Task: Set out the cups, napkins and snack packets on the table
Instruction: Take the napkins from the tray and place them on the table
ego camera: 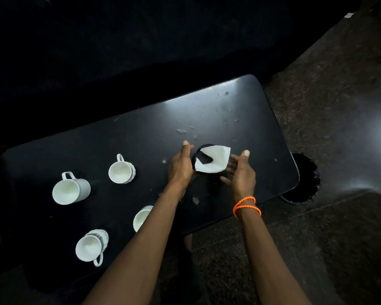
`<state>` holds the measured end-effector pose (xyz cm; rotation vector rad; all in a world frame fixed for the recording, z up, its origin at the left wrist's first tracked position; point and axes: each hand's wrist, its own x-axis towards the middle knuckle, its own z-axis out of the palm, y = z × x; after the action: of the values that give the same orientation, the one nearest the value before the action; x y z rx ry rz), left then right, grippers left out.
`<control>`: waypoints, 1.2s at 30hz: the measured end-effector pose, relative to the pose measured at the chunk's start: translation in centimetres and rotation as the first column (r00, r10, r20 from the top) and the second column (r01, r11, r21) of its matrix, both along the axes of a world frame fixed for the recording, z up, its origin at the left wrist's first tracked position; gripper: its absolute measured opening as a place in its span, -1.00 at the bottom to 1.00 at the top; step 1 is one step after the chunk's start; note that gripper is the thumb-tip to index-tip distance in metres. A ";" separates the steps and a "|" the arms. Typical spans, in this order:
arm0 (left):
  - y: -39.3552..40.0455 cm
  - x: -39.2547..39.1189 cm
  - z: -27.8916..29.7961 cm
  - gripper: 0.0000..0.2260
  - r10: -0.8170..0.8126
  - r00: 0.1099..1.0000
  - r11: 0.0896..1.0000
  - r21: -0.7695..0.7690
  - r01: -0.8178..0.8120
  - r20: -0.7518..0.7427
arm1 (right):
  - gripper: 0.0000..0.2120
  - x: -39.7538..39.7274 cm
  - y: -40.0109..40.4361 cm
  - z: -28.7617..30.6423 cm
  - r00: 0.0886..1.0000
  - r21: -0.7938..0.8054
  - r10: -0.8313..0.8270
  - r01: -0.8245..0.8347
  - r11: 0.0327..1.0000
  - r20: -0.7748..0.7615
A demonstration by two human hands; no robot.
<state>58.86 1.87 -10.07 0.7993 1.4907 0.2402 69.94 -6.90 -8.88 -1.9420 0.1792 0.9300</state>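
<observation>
Several white cups stand on the left half of the dark table (pixel 119 133): a ribbed cup (pixel 121 170), a tall mug (pixel 69 190), a cup (pixel 142 217) partly hidden by my left forearm, and a near ribbed cup (pixel 89 247). Right of the middle, a round black holder (pixel 204 146) carries folded white napkins (pixel 217 160). My left hand (pixel 180 166) is pressed around the holder's left side. My right hand (pixel 242 175) has its fingers spread at the napkins' right edge. No snack packets are in view.
Pale crumbs and smudges dot the tabletop behind the holder. A round black frilled object (pixel 304 181) sits on the stone floor under the table's right corner. The table's right and near edges are close to my arms. Beyond the far edge all is dark.
</observation>
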 end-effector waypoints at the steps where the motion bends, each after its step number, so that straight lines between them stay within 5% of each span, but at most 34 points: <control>1: 0.0 0.2 -0.1 -0.46 -0.013 0.999 1.000 -0.025 0.013 0.030 | -0.38 -0.2 0.1 -0.3 0.998 0.024 -0.004 0.006 1.000 -0.067; 11: -1.2 -1.3 1.3 -0.32 -0.063 0.996 0.998 -0.008 0.063 -0.057 | -0.30 -3.2 0.0 -0.6 0.993 0.020 -0.091 0.093 0.995 -0.072; 18: -3.5 -5.2 1.8 -0.48 -0.035 0.992 0.999 0.019 0.037 -0.120 | -0.35 -7.0 -2.5 -0.8 0.992 0.004 -0.086 0.087 0.996 -0.093; 31: -3.4 -6.9 1.2 -0.47 -0.025 0.996 0.999 0.030 0.027 -0.090 | -0.42 -8.5 -2.2 -1.1 0.995 -0.026 -0.062 0.060 0.998 -0.073; 36: -2.8 -7.5 1.6 -0.31 0.076 0.996 0.997 0.037 -0.074 -0.050 | -0.52 -9.3 -1.4 0.6 0.899 -0.115 -0.066 0.128 0.985 0.434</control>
<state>51.34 -0.91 -8.47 0.7835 1.5701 0.3045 60.62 -8.30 -8.29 -2.1968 0.0845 0.4135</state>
